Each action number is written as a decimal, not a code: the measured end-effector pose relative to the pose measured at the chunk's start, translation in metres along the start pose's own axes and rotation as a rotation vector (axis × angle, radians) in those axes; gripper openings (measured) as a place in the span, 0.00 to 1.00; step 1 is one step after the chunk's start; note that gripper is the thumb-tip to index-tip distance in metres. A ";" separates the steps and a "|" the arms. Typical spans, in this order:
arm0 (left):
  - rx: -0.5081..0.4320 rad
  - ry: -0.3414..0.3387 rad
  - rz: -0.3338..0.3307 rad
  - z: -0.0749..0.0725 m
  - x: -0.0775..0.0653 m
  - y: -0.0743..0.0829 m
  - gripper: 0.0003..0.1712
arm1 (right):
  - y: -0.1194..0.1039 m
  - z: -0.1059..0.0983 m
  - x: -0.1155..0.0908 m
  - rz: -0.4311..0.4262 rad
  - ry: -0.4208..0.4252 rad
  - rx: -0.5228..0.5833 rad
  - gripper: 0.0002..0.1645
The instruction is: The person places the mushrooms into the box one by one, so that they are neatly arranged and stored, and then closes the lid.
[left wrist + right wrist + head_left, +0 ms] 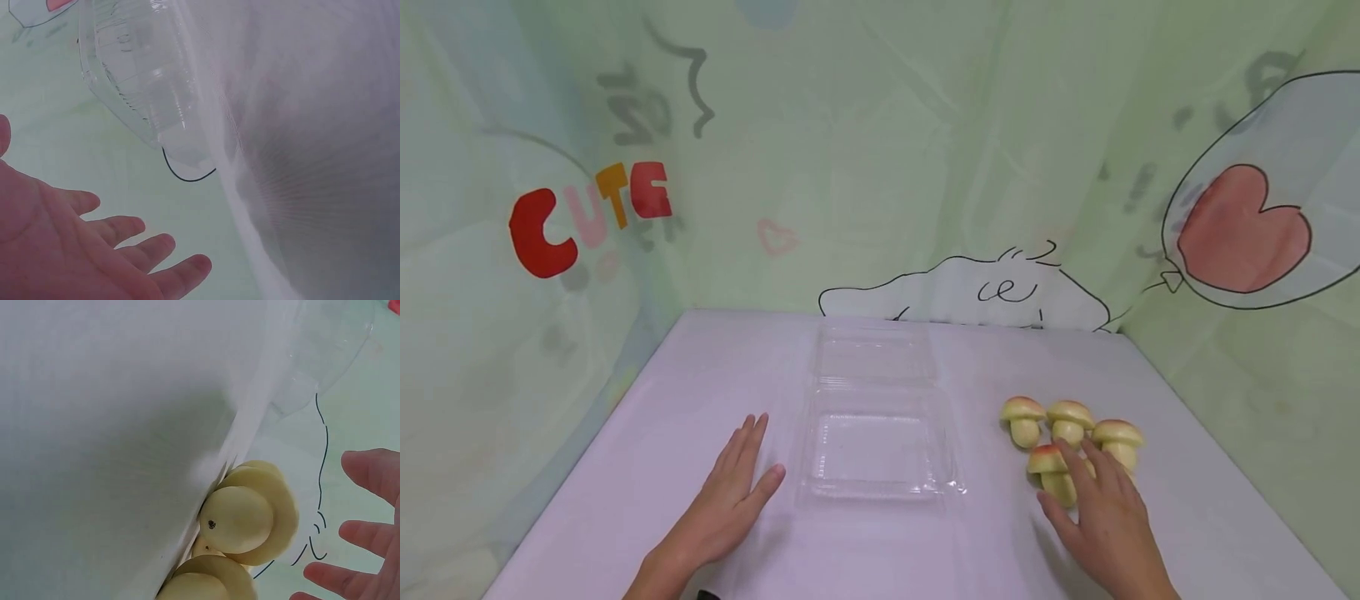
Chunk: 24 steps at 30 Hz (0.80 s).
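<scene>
A clear plastic clamshell box [874, 450] lies opened out on the table, its lid half [874, 354] away from me. My left hand [730, 500] is held left of the box, fingers straight and thumb apart, holding nothing; in the left wrist view its palm [56, 250] is bare. To the right of the box sit several toy mushrooms [1023, 422] with pale stems and yellow-red caps. My right hand [1108, 521] is over the nearest mushroom [1054, 475], fingers spread and partly hiding the group. The right wrist view shows these fingers [369, 534] apart from the mushrooms [240, 519].
The pale table [722, 358] has fabric walls [880, 167] at the back and both sides, printed with letters, a balloon and a line drawing. A small dark object [707, 595] shows at the bottom edge by the left wrist.
</scene>
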<state>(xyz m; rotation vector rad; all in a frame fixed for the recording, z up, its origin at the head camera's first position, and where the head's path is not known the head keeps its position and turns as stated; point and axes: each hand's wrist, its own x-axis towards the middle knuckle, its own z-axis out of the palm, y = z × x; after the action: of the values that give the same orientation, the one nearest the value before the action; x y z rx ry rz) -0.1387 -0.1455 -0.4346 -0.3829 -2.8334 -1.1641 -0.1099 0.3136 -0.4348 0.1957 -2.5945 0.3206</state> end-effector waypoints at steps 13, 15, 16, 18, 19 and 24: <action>-0.035 -0.066 -0.043 0.002 0.002 -0.004 0.44 | 0.004 0.002 0.003 0.058 -0.076 0.012 0.42; -0.034 -0.070 -0.048 0.003 0.003 -0.004 0.44 | 0.004 0.002 0.003 0.055 -0.067 0.016 0.42; -0.036 -0.071 -0.050 0.003 0.004 -0.005 0.44 | 0.005 0.002 0.004 0.053 -0.064 0.014 0.42; -0.044 -0.069 -0.050 0.004 0.006 -0.006 0.44 | 0.006 0.003 0.005 0.058 -0.064 0.010 0.42; -0.051 -0.068 -0.051 0.005 0.006 -0.006 0.44 | 0.006 0.003 0.006 0.064 -0.068 0.009 0.42; -0.096 -0.080 -0.053 0.010 0.008 -0.010 0.43 | 0.007 0.003 0.007 0.102 -0.107 0.008 0.41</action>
<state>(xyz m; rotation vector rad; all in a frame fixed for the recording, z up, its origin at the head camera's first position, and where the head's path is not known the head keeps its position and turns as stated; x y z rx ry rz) -0.1489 -0.1437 -0.4480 -0.3693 -2.8796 -1.3280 -0.1187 0.3187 -0.4345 0.0845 -2.7147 0.3658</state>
